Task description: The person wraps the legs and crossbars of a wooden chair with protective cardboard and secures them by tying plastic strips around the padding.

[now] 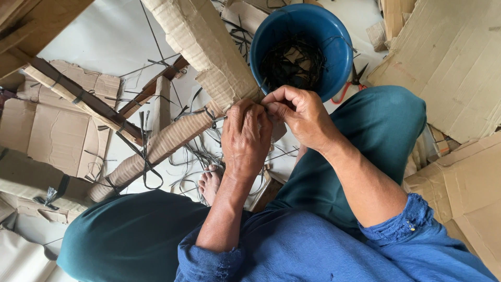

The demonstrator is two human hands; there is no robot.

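My left hand [245,138] is closed over the end of a cardboard-wrapped wooden bar [209,47] where it meets a second wrapped bar [156,146]. My right hand [300,115] presses against the left one, thumb and fingers pinching something thin at that joint; what it pinches is hidden, probably a dark strap. Black plastic strapping [143,151] loops around the lower bar.
A blue bucket [336,44] holding black strap pieces stands just beyond my hands, with red-handled scissors [349,86] beside it. Flattened cardboard [454,57] lies to the right and left. Loose strap scraps [193,162] litter the white floor near my bare foot [210,183].
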